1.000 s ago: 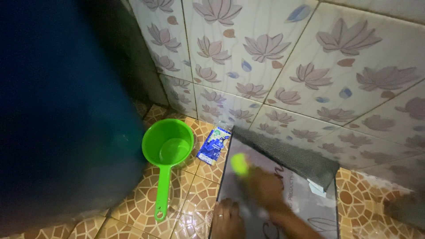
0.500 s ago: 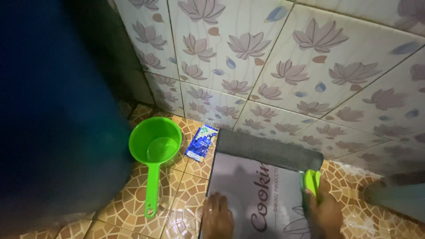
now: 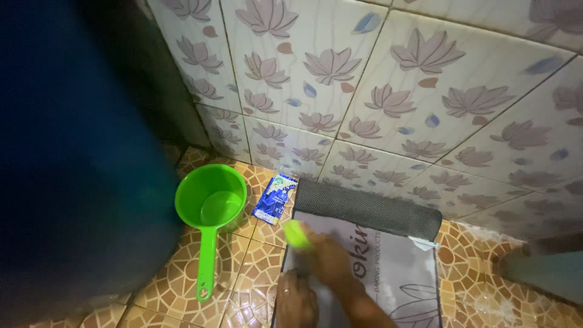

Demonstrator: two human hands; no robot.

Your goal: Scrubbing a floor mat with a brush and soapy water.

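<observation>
A grey printed mat (image 3: 395, 273) lies on the tiled floor, its far end rolled up (image 3: 364, 208) against the wall. My right hand (image 3: 328, 255) grips a small green scrub brush (image 3: 296, 234) and presses it on the mat's near-left part; the hand is blurred. My left hand (image 3: 297, 300) rests flat on the mat's left edge at the bottom of the view, a ring on one finger.
A green plastic dipper (image 3: 211, 209) with a long handle holds water on the floor to the left. A blue sachet (image 3: 276, 199) lies between dipper and mat. A large dark blue barrel (image 3: 73, 164) fills the left side. Floral wall tiles (image 3: 376, 109) rise behind.
My right hand has swept the green brush from the mat's right edge across to its left part. My left hand stays on the mat's left edge.
</observation>
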